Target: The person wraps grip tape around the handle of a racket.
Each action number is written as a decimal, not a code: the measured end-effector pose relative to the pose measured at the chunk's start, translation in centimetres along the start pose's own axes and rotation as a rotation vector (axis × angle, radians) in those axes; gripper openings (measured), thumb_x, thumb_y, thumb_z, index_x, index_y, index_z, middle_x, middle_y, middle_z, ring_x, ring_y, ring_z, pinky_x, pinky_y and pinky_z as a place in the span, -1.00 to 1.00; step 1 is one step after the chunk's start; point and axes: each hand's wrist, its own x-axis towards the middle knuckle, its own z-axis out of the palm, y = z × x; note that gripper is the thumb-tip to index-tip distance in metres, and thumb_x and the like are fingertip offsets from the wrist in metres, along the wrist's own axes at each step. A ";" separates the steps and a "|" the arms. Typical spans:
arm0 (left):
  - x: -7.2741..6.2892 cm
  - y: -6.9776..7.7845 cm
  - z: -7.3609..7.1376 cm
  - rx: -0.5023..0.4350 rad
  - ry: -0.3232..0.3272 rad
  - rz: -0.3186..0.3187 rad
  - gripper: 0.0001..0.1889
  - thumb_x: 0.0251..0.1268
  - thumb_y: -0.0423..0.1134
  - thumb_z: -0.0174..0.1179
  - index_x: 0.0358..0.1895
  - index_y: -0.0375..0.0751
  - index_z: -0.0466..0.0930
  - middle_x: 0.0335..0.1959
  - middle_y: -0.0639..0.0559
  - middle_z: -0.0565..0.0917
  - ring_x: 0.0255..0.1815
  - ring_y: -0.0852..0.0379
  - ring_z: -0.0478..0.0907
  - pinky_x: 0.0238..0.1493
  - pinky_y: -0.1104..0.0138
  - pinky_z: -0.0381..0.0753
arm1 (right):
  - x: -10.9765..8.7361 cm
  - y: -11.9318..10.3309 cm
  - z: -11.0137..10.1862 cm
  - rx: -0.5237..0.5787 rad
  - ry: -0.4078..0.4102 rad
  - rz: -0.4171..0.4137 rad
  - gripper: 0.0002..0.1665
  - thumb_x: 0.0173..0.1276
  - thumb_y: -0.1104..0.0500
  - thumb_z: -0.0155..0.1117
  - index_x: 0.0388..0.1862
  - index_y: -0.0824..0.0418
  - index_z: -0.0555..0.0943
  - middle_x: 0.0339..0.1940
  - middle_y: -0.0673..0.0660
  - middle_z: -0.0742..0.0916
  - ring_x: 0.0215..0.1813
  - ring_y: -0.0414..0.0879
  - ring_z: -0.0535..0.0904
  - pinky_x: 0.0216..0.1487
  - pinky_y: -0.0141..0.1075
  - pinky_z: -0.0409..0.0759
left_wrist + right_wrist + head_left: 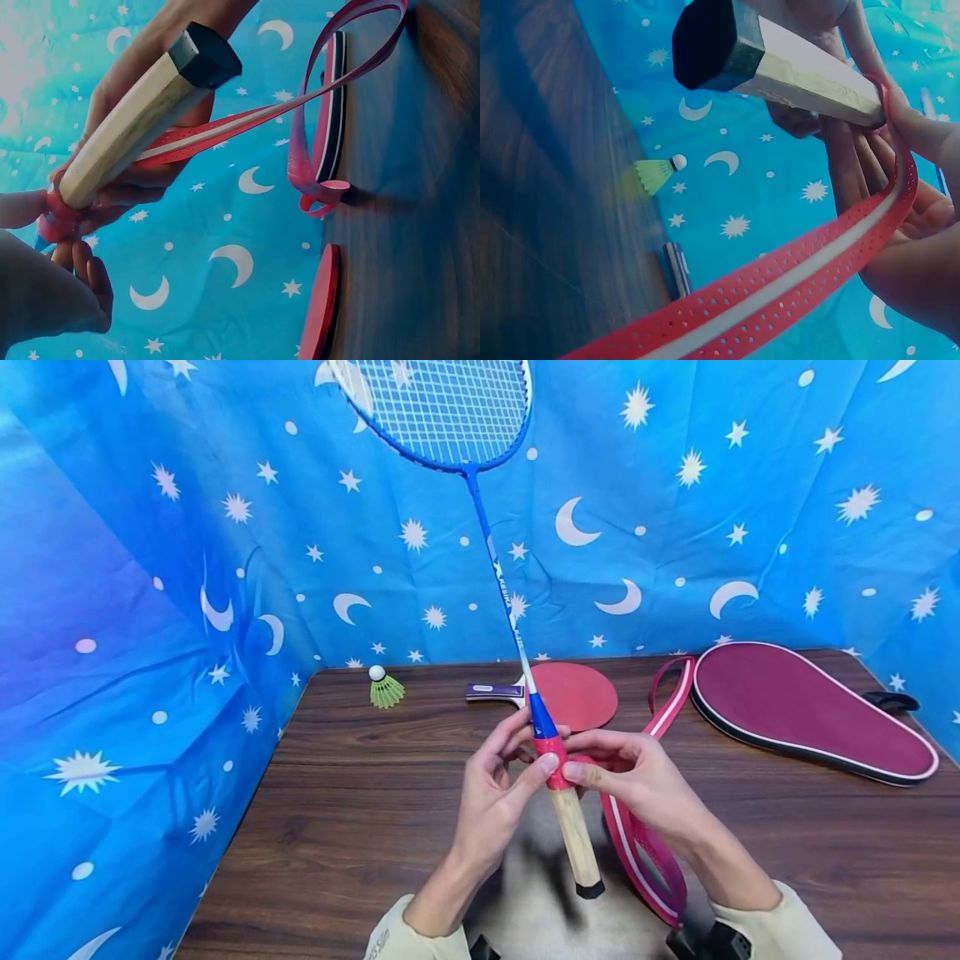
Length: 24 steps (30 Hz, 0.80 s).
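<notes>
A blue badminton racket [504,589] is held up above the table, head away from me and butt end towards me. My left hand [483,797] pinches it at the top of the handle, thumb on the red wrapped part. There my right hand [648,781] pinches the red perforated grip tape [742,289], which has a pale centre stripe. Tape covers the handle's upper part, just below the blue cone; the lower bare wooden handle [124,135] ends in a black cap [206,56]. From my right hand the loose tape hangs in a long loop over the table.
Across the back of the brown wooden table [337,818] lie a yellow-green shuttlecock [387,689], a red table tennis bat [577,697] and a maroon bat case [802,710]. The tape's far end curls beside the case. A blue star-and-moon cloth [450,572] hangs behind.
</notes>
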 end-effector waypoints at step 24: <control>0.0 0.5 0.4 -0.049 -0.063 0.028 -0.53 0.26 -0.54 0.23 0.24 -0.31 0.44 0.05 -0.18 0.61 -0.04 -0.18 0.59 -0.04 0.05 0.64 | -1.3 -2.2 -1.1 -0.221 0.085 -0.128 -0.71 0.09 0.21 0.57 -0.33 0.14 0.58 -0.49 0.11 0.62 -0.53 -0.08 0.45 -0.59 -0.27 0.42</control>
